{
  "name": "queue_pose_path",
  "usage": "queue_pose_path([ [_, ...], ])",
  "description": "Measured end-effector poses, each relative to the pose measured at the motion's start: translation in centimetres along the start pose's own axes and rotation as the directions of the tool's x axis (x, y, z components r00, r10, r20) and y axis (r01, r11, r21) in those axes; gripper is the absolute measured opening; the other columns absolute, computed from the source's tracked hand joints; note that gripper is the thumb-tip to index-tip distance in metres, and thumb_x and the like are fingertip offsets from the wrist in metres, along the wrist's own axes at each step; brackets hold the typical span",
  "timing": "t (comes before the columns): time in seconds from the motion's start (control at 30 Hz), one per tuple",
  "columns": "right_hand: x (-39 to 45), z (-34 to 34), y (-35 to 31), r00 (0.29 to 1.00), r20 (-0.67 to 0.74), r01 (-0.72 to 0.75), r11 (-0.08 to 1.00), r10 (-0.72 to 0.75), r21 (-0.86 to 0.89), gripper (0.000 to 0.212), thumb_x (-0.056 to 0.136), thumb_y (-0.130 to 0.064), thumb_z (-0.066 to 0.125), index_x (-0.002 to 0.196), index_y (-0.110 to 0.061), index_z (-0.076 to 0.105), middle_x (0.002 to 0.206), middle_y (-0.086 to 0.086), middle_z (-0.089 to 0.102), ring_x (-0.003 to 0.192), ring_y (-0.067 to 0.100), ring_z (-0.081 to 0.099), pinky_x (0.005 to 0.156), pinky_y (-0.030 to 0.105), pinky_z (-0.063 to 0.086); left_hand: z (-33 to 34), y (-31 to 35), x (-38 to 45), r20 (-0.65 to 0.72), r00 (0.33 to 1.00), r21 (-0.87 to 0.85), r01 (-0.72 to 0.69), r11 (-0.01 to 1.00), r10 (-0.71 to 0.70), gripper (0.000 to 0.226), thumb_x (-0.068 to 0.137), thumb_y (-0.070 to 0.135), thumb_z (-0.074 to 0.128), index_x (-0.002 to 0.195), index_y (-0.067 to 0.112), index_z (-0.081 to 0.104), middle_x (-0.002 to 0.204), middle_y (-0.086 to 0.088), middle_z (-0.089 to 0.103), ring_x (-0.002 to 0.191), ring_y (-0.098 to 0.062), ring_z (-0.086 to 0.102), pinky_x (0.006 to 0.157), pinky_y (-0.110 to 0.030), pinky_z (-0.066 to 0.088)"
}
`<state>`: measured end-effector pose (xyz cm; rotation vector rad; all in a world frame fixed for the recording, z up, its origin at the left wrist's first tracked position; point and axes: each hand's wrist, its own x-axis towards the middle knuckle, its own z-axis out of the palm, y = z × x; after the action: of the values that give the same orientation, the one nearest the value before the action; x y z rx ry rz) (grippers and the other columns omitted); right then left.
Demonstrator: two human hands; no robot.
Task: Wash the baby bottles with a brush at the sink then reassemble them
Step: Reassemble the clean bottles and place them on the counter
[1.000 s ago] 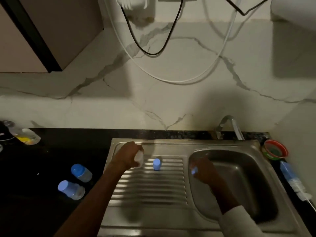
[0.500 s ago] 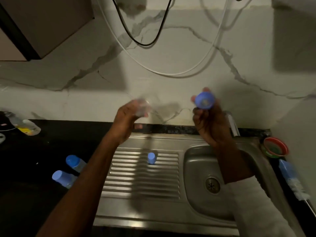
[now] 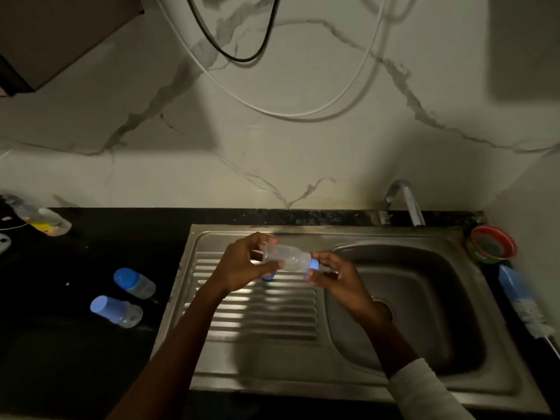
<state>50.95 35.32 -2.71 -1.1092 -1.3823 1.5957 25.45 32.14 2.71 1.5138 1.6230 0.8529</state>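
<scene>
A clear baby bottle (image 3: 285, 259) lies sideways in the air above the steel drainboard (image 3: 257, 310). My left hand (image 3: 242, 265) grips its base end. My right hand (image 3: 336, 272) pinches the blue collar (image 3: 313, 264) at its neck. A small blue cap (image 3: 268, 277) on the drainboard shows just under the left hand. Two capped baby bottles (image 3: 135, 281) (image 3: 116, 310) lie on the black counter at the left. The blue-handled bottle brush (image 3: 522, 301) lies on the counter right of the sink.
The sink basin (image 3: 424, 304) sits under the tap (image 3: 406, 203). A red-rimmed bowl (image 3: 492, 245) stands at the back right. A soap bottle (image 3: 42, 219) lies at the far left. Cables (image 3: 272, 107) hang down the marble wall.
Both hands came down from in front of the wall to just above the drainboard. The blue collar, held apart in the right hand before, now sits at the bottle's neck.
</scene>
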Motion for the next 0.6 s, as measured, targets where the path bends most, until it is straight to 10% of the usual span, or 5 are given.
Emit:
queue_pose_path([
  [0.43,-0.2,-1.3,-1.9,0.988,0.064,0.146,0.979,-0.138,-0.144,0.042,0.085,-0.007,0.080,0.124,-0.015,0.068,0.118,-0.004,0.072,0.111,0.017,0.069,0.093,0.029,0.057,2.8,1.3,0.7,0.224,0.974,-0.073,0.040,0.997,-0.022,0.044,0.083,0.038,0.082,0.124,0.027,0.069,0.114,0.008,0.072,0.092,-0.014,0.074,0.068,-0.034,0.063],
  [0.6,0.0,-0.8,-3.1,0.999,0.046,0.009,0.988,-0.002,-0.151,0.014,0.095,-0.021,0.071,0.103,-0.009,0.070,0.081,0.008,0.076,0.071,0.035,0.073,0.062,0.031,0.058,3.4,1.3,0.7,0.163,0.977,0.014,-0.138,0.990,0.134,0.056,0.074,0.040,0.089,0.124,0.031,0.068,0.116,0.015,0.071,0.108,-0.009,0.068,0.091,-0.034,0.058],
])
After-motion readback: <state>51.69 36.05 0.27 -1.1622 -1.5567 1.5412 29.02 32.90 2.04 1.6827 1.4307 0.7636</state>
